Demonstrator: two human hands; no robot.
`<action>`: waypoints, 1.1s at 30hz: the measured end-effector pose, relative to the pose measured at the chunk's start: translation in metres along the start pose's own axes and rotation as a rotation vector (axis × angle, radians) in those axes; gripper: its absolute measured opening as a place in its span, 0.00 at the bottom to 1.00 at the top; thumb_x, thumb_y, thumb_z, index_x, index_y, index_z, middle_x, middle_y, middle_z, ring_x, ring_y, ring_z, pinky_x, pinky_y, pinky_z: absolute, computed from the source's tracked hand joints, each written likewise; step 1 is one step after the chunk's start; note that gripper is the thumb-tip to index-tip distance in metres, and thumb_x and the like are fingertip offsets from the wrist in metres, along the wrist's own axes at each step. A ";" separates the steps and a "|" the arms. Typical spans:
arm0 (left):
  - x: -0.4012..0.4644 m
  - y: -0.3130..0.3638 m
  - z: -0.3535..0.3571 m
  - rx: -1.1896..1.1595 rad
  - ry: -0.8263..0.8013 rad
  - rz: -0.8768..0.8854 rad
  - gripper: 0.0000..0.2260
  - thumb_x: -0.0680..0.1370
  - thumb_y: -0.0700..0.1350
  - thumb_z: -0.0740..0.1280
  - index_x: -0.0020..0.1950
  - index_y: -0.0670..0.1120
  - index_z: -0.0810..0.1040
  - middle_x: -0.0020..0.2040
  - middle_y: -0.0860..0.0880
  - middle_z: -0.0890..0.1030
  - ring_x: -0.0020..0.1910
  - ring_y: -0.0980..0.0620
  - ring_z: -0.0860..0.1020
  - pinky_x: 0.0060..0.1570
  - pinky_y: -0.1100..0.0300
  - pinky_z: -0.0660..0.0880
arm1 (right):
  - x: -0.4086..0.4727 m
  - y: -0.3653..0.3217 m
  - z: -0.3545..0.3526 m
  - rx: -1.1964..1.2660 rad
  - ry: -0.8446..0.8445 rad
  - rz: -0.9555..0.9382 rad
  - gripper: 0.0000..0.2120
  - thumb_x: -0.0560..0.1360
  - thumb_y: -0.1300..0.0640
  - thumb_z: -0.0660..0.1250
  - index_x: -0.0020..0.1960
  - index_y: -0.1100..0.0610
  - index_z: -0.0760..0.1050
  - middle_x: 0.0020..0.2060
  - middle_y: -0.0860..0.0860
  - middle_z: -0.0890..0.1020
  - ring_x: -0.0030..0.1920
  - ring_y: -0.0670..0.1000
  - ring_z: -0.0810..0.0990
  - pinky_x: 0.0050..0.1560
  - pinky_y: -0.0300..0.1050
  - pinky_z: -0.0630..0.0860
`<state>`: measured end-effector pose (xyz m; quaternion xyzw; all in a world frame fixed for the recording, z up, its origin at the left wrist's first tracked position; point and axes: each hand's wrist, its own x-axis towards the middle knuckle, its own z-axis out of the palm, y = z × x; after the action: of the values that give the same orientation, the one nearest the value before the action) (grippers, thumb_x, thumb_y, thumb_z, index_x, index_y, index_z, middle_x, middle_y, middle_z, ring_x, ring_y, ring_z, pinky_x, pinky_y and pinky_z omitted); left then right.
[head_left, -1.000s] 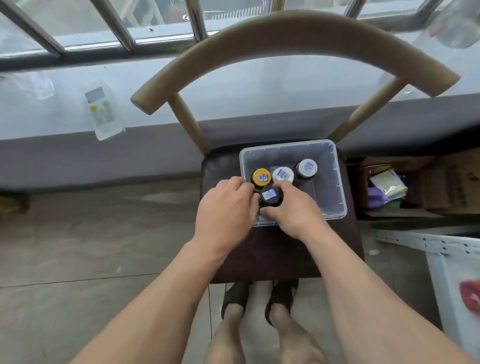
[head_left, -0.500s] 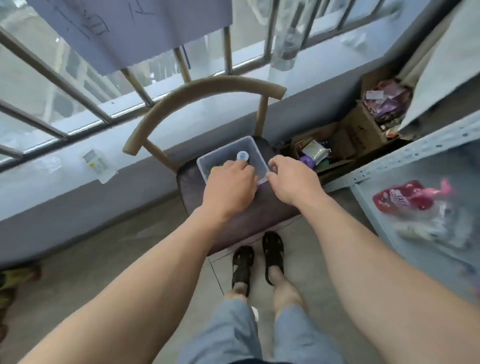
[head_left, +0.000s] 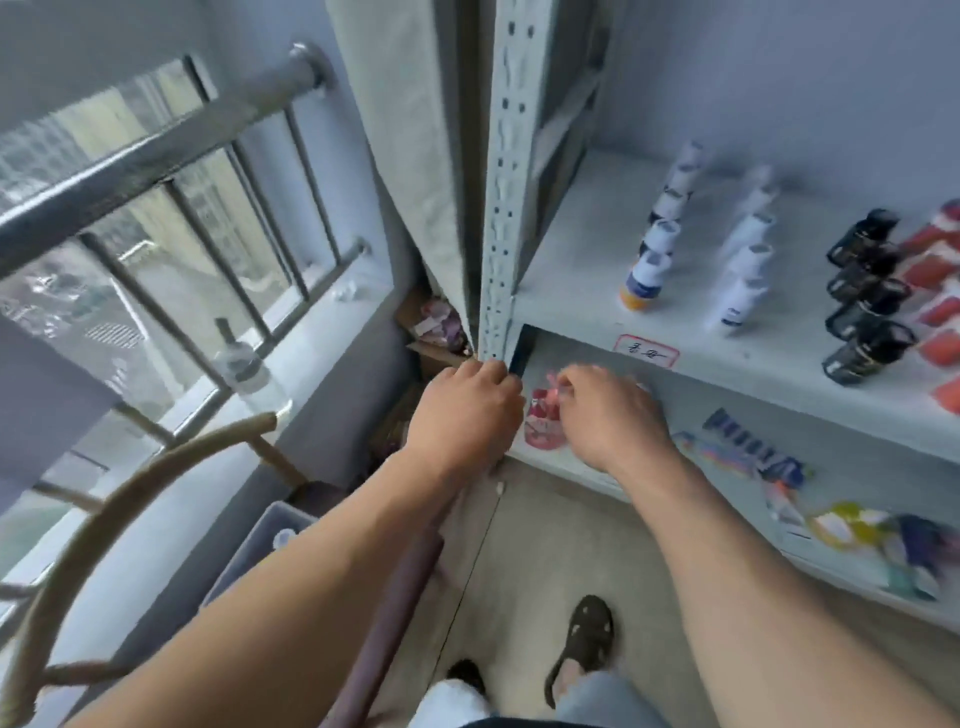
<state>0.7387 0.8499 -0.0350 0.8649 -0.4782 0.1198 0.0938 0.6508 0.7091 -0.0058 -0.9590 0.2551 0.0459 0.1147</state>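
Note:
My left hand (head_left: 465, 410) and my right hand (head_left: 608, 415) reach side by side toward the left end of the grey lower shelf (head_left: 691, 410). Both show their backs, with the fingers curled down as around small bottles; whatever they hold is almost wholly hidden. A dark bit shows at the left hand's fingertips. A red pouch (head_left: 540, 431) lies on the shelf between the hands. The clear plastic box (head_left: 260, 540) sits on the chair seat under my left forearm, one white-capped bottle (head_left: 284, 538) showing in it.
The upper shelf (head_left: 587, 260) carries rows of white bottles (head_left: 647, 275), black jars (head_left: 865, 353) and red packs. A perforated metal post (head_left: 498, 218) rises just above my left hand. The chair's curved wooden back (head_left: 104, 525), a barred window and a sill lie to the left.
I have turned right from the chair to the shelving. Both hands left the plastic box and moved up to the lower shelf's left end, fingers still curled.

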 end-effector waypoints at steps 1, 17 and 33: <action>0.014 0.010 0.002 -0.010 0.025 0.036 0.06 0.71 0.43 0.71 0.36 0.44 0.77 0.35 0.46 0.77 0.33 0.42 0.77 0.31 0.54 0.71 | 0.001 0.015 -0.009 0.028 0.020 0.038 0.13 0.81 0.55 0.57 0.62 0.51 0.75 0.63 0.52 0.79 0.60 0.60 0.78 0.56 0.50 0.73; 0.190 0.143 0.061 -0.288 -0.014 0.008 0.12 0.77 0.52 0.67 0.56 0.47 0.81 0.53 0.49 0.81 0.49 0.44 0.81 0.37 0.53 0.77 | 0.073 0.233 -0.037 0.690 0.188 0.369 0.25 0.78 0.51 0.69 0.72 0.55 0.68 0.68 0.52 0.76 0.67 0.52 0.75 0.65 0.47 0.70; 0.276 0.181 0.094 -0.787 -0.302 -0.281 0.21 0.78 0.54 0.67 0.70 0.51 0.72 0.65 0.53 0.77 0.64 0.52 0.74 0.60 0.64 0.69 | 0.136 0.260 -0.020 0.756 0.133 0.307 0.20 0.73 0.48 0.73 0.61 0.48 0.72 0.55 0.47 0.84 0.56 0.54 0.81 0.51 0.50 0.77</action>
<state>0.7374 0.5068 -0.0336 0.8279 -0.3735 -0.2130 0.3601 0.6393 0.4195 -0.0570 -0.8011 0.4008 -0.0966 0.4340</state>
